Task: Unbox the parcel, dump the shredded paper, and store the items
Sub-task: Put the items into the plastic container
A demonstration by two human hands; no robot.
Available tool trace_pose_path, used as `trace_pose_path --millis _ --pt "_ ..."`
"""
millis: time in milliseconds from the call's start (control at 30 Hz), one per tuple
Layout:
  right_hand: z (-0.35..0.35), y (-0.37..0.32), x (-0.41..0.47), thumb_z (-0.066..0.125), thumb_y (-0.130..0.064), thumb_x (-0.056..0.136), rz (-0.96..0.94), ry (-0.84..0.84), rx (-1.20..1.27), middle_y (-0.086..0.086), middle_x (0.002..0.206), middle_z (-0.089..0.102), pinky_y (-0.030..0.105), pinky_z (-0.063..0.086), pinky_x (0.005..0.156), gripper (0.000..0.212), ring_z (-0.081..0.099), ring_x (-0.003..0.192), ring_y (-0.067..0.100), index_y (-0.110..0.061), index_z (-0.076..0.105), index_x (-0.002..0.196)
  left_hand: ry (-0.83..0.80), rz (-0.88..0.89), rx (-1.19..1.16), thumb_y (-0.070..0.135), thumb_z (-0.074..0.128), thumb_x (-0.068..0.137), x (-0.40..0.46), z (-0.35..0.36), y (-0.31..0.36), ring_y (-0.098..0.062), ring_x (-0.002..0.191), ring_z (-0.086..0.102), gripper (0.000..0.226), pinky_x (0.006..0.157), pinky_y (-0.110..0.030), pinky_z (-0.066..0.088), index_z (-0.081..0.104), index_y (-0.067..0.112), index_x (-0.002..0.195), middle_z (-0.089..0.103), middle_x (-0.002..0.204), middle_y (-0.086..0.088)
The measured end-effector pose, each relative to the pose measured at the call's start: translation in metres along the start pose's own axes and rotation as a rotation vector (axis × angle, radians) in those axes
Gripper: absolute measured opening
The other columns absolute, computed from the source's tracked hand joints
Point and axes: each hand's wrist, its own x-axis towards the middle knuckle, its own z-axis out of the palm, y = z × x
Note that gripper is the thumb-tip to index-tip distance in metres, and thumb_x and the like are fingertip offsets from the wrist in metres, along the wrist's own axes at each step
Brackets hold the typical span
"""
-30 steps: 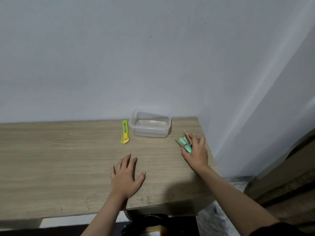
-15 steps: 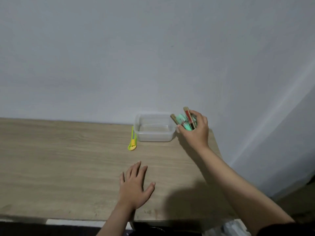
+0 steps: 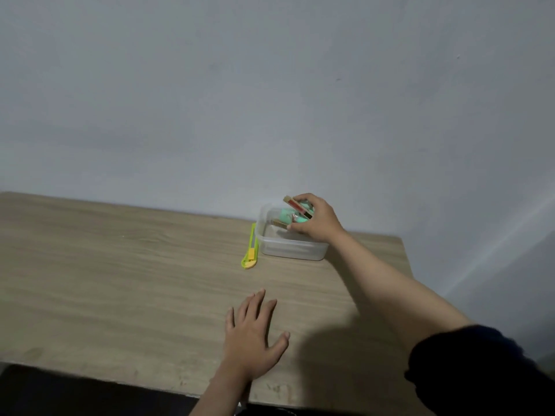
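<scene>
A clear plastic container point(image 3: 292, 249) stands at the back of the wooden table point(image 3: 120, 280), near the wall. My right hand point(image 3: 316, 220) hovers over its open top, shut on a bundle of small items point(image 3: 295, 213): mint-green pieces and thin tan and red sticks. The bundle's lower end dips inside the container's rim. My left hand point(image 3: 253, 334) lies flat on the table near the front edge, fingers spread, holding nothing.
A yellow-green utility knife point(image 3: 250, 250) lies just left of the container. The table's right edge point(image 3: 404, 265) runs close behind my right forearm. A plain wall rises behind the table.
My right hand lifted the bundle from the table's right side, carried it left and lowered it over the container. The left hand stayed flat. The view shifted.
</scene>
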Motion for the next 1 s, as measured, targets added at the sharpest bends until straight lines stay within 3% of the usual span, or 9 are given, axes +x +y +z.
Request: trace_pose_path --millis 133,300,633,833,1000 --pt "0.003 0.014 0.013 0.081 -0.018 0.063 0.037 -0.18 -0.189 0.002 0.112 0.061 0.025 0.042 0.082 0.052 0.057 0.103 0.02 -0.022 0.062 0.111 -0.031 -0.008 0.011 0.069 0.037 0.077 0.001 -0.002 0.0 -0.013 0.145 0.009 0.069 0.116 -0.05 0.006 0.026 0.041 0.14 0.008 0.157 0.015" --pt "0.0 0.02 0.013 0.079 -0.022 0.064 0.058 -0.192 -0.257 0.003 0.116 0.06 0.024 0.038 0.08 0.051 0.055 0.103 0.019 -0.024 0.06 0.111 -0.042 -0.016 0.018 0.069 0.036 0.077 0.002 -0.003 0.0 -0.012 0.145 0.008 0.07 0.116 -0.049 0.006 0.026 0.041 0.14 0.008 0.157 0.015" --pt "0.0 0.026 0.017 0.073 -0.012 0.074 0.149 -0.313 -0.359 0.006 0.131 0.056 0.026 0.039 0.095 0.055 0.052 0.12 0.022 -0.019 0.055 0.126 -0.042 -0.016 0.005 0.069 0.036 0.077 0.001 -0.005 0.001 -0.012 0.145 0.007 0.07 0.116 -0.05 0.007 0.026 0.04 0.14 0.008 0.157 0.015" --pt "0.0 0.027 0.017 0.076 -0.016 0.073 0.139 -0.308 -0.37 0.005 0.134 0.056 0.028 0.039 0.101 0.058 0.051 0.123 0.023 -0.018 0.056 0.128 -0.055 -0.017 0.012 0.069 0.035 0.078 0.0 -0.005 0.001 -0.012 0.146 0.005 0.07 0.116 -0.049 0.004 0.023 0.041 0.141 0.005 0.157 0.016" --pt "-0.004 0.026 0.009 0.077 -0.013 0.071 0.118 -0.162 -0.217 0.007 0.122 0.063 0.022 0.041 0.087 0.046 0.057 0.116 0.019 -0.015 0.065 0.115 -0.052 -0.014 0.005 0.068 0.036 0.078 0.0 -0.006 0.002 -0.012 0.146 0.005 0.07 0.116 -0.049 0.004 0.023 0.041 0.141 0.006 0.157 0.016"
